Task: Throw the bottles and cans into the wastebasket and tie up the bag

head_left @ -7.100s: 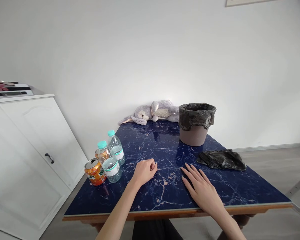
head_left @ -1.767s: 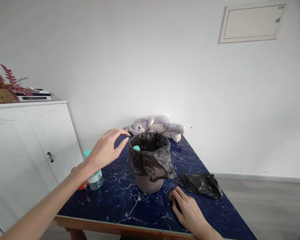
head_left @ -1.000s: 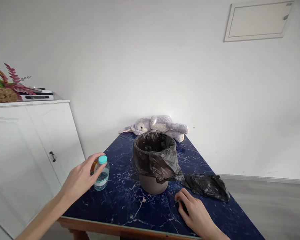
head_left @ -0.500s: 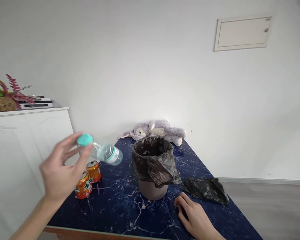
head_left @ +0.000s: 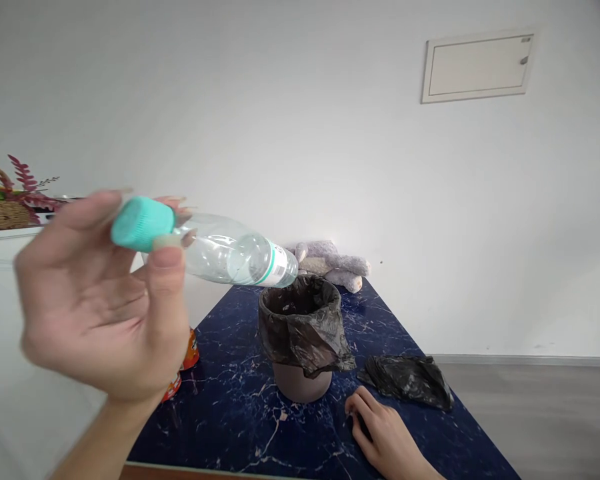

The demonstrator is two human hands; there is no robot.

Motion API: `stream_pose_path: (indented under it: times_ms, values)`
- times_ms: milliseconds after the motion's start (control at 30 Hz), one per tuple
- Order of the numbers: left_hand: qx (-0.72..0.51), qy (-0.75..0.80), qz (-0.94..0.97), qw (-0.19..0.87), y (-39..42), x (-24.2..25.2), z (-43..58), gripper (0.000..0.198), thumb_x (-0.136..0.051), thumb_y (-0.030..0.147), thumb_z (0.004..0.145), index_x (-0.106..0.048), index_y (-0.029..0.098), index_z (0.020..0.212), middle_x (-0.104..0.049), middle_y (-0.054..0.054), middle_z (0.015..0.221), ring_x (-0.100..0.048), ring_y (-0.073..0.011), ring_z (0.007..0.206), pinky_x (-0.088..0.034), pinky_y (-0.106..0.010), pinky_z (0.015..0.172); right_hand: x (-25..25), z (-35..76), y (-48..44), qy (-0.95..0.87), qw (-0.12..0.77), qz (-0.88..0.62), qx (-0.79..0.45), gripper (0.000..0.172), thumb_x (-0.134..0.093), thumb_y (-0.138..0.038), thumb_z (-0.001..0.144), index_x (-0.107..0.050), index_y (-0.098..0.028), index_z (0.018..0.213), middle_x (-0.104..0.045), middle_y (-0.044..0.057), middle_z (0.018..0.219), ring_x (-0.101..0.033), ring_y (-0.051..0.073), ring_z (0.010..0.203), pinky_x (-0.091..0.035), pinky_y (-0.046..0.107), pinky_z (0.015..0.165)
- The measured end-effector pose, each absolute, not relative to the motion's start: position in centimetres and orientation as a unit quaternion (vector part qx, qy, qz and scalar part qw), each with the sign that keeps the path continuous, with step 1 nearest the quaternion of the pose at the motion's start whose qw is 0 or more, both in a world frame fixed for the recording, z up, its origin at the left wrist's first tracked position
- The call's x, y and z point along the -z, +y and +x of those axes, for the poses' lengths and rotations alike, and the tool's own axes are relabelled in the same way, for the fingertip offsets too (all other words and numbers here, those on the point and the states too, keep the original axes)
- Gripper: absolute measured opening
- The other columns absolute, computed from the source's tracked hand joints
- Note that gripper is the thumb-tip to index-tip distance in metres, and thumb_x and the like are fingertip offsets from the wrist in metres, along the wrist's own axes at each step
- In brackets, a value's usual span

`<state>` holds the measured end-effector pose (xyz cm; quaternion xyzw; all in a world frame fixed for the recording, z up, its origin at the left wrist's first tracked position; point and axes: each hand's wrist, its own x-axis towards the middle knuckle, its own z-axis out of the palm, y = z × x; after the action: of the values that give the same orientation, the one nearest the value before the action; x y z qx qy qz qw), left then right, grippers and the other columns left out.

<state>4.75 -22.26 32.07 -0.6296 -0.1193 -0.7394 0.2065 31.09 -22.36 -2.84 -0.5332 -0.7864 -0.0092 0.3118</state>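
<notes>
The water bottle (head_left: 230, 252) was in the air, lying almost level, its base end just over the rim of the waste bin (head_left: 300, 381) but not inside it. The left hand (head_left: 100, 307) gripped it at the neck, thumb and fingers closed just under the turquoise cap (head_left: 141, 224); a little water was inside. So the bottle was lifted off the table (head_left: 230, 433) and carried to the bin – it was not yet let go.

The bin, lined with a black bag (head_left: 305, 323), stood about the middle of the table. The right hand (head_left: 385, 437) rested near the front edge, fingers curled under; whether it pinched anything I could not tell. A loose black bag (head_left: 407, 381) lay crumpled toward the right edge.

Orange drink cans (head_left: 190, 350) stood at the left edge, partly hidden behind the left wrist – these were untouched. A grey plush toy (head_left: 336, 261) lay at the far edge, against the wall.
</notes>
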Motion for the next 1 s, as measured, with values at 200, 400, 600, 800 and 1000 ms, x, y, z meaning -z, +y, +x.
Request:
stream_pose_path:
  times_ms: [200,400,600,800,1000]
  values:
    - [0.665,-0.162,-0.722,0.101,-19.5,-29.2,7.0,0.046,-0.075,0.02,0.098,-0.058,0.025,0.141,-0.071,-0.008,0.139,-0.07,-0.0263,0.13,-0.069,-0.047,0.1,2.5,31.1,-22.4,-0.786,0.315,-0.532,0.012,0.024,-0.038,-0.009,0.101,-0.053,-0.026,0.108,-0.062,0.004,0.104,-0.067,0.018,0.072,-0.042,0.029,0.062]
    - [0.666,-0.182,-0.718,0.089,-18.8,-28.6,6.6,0.03,-0.067,0.025,0.103,-0.059,0.023,0.132,-0.071,-0.008,0.132,-0.07,-0.0234,0.128,-0.061,-0.05,0.113,2.6,31.1,-22.4,-0.784,0.317,-0.534,0.012,0.023,-0.04,-0.008,0.099,-0.053,-0.026,0.107,-0.061,0.004,0.103,-0.066,0.018,0.072,-0.043,0.03,0.064]
    - [0.648,-0.214,-0.721,0.118,-18.4,-28.2,4.4,0.027,-0.065,0.026,0.103,-0.059,0.024,0.129,-0.073,-0.007,0.125,-0.074,-0.0217,0.12,-0.06,-0.047,0.112,2.9,31.1,-22.4,-0.781,0.317,-0.538,0.009,0.024,-0.04,-0.008,0.1,-0.054,-0.026,0.108,-0.061,0.003,0.104,-0.066,0.018,0.073,-0.043,0.029,0.064]
    - [0.396,-0.429,-0.775,0.243,-10.9,-25.1,-2.9,0.032,-0.051,0.044,0.104,-0.064,0.02,0.121,-0.074,-0.014,0.124,-0.068,-0.0336,0.124,-0.054,-0.053,0.108,3.1,31.1,-22.4,-0.781,0.329,-0.531,0.023,0.022,-0.042,-0.009,0.1,-0.055,-0.025,0.107,-0.062,0.003,0.102,-0.066,0.017,0.07,-0.043,0.028,0.062]
    - [0.099,-0.663,-0.718,0.187,-4.3,-19.9,-11.4,0.061,-0.053,0.056,0.087,-0.067,0.011,0.126,-0.074,-0.028,0.124,-0.058,-0.0511,0.133,-0.036,-0.068,0.113,3.2,31.1,-22.4,-0.783,0.327,-0.529,0.017,0.022,-0.04,-0.01,0.101,-0.054,-0.026,0.107,-0.062,0.003,0.102,-0.067,0.017,0.071,-0.045,0.028,0.062]
